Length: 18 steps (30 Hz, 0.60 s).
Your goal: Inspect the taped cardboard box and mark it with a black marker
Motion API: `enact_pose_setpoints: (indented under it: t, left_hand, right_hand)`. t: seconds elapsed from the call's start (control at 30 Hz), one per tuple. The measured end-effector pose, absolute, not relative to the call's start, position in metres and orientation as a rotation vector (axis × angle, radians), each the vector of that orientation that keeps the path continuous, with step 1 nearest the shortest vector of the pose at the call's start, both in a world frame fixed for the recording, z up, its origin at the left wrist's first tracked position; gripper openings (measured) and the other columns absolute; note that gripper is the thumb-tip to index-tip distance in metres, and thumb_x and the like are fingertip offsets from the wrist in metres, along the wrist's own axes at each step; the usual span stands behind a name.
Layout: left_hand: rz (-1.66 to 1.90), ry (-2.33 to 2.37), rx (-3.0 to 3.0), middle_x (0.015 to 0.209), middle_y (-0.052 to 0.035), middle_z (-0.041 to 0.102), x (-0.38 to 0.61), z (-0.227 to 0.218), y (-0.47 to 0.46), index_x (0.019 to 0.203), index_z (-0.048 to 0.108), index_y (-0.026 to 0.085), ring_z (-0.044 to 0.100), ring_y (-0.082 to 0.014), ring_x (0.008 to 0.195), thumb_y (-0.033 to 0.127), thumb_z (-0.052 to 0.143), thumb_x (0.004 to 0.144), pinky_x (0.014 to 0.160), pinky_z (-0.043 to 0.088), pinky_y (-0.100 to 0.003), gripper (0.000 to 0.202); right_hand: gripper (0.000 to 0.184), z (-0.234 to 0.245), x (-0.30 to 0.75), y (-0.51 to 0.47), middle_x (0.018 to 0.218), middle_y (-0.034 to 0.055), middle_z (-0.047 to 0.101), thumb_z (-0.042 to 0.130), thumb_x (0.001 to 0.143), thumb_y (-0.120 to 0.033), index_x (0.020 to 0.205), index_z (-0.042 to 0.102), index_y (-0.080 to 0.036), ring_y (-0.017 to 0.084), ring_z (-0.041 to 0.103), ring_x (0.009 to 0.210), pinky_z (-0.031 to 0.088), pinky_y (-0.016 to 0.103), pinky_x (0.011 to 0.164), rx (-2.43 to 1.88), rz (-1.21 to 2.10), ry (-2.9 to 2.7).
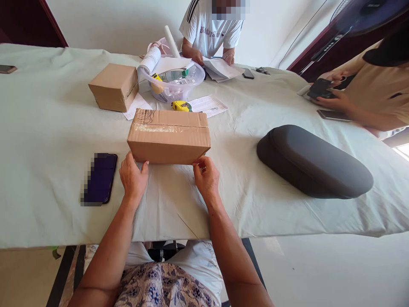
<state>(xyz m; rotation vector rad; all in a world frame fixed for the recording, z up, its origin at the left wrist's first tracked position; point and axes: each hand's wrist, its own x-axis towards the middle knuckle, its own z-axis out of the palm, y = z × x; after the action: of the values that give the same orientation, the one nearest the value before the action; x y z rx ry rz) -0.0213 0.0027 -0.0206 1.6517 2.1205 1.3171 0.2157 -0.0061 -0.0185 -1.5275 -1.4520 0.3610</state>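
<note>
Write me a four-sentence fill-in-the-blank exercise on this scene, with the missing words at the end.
1. The left grip and right grip are both at the nearer of ____ cardboard boxes on the table.
2. The phone nearest the left grip lies to its ____.
3. The tape measure just beyond the nearer box is mostly ____.
4. The long dark object lies to the ____ of the right grip.

Missing words: two; left; yellow; right.
</note>
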Motion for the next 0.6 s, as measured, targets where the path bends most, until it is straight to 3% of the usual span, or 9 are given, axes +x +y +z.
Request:
enact_pose_setpoints:
  t: [0.1, 0.2, 0.27, 0.47, 0.6]
  left_hand:
    - [1.49, 1.992, 1.634, 0.114, -0.0142, 0.067, -0.019, -0.021, 0.002, 0.125, 0.058, 0.017, 0.065, -0.0303, 0.11, 0.034, 0.074, 0.077, 0.097, 0.053, -0.047, 0.053]
    - [1.547, 1.848, 1.589, 0.125, -0.0163, 0.064, -0.015, -0.021, 0.001, 0.133, 0.053, 0.017, 0.065, -0.0277, 0.113, 0.04, 0.071, 0.081, 0.1, 0.053, -0.044, 0.06]
    - [1.559, 1.795, 1.586, 0.131, -0.0185, 0.061, -0.012, -0.02, -0.001, 0.138, 0.049, 0.016, 0.064, -0.0292, 0.118, 0.044, 0.07, 0.083, 0.103, 0.052, -0.045, 0.065]
    - [1.693, 1.85, 1.748, 0.138, -0.0213, 0.057, -0.004, -0.01, -0.009, 0.148, 0.042, 0.014, 0.056, -0.0332, 0.131, 0.056, 0.068, 0.083, 0.114, 0.044, -0.049, 0.082]
    - [1.74, 1.858, 1.833, 0.135, -0.0211, 0.057, 0.0, -0.004, -0.013, 0.148, 0.042, 0.013, 0.057, -0.0333, 0.127, 0.061, 0.067, 0.084, 0.111, 0.044, -0.05, 0.084]
  right_hand:
    - [0.008, -0.013, 0.214, -0.008, 0.083, 0.0005, 0.066, 0.054, 0.085, -0.03, 0.089, 0.059, -0.024, 0.014, 0.057, 0.067, 0.047, 0.028, 0.06, -1.47, 0.338, -1.35]
    - [0.008, -0.01, 0.212, -0.01, 0.084, 0.0001, 0.064, 0.054, 0.086, -0.028, 0.091, 0.059, -0.024, 0.015, 0.06, 0.075, 0.051, 0.03, 0.067, -1.386, 0.311, -1.298]
    - [0.009, -0.008, 0.211, -0.012, 0.083, -0.0002, 0.062, 0.054, 0.087, -0.027, 0.093, 0.06, -0.024, 0.016, 0.061, 0.078, 0.053, 0.031, 0.071, -1.348, 0.3, -1.278]
    - [0.015, -0.004, 0.207, -0.015, 0.08, -0.0024, 0.058, 0.058, 0.09, -0.029, 0.103, 0.062, -0.024, 0.013, 0.055, 0.068, 0.049, 0.028, 0.063, -1.295, 0.306, -1.24]
    - [0.021, -0.006, 0.206, -0.017, 0.085, -0.0011, 0.055, 0.061, 0.091, -0.034, 0.109, 0.061, -0.024, 0.014, 0.054, 0.073, 0.05, 0.029, 0.066, -1.271, 0.231, -1.287]
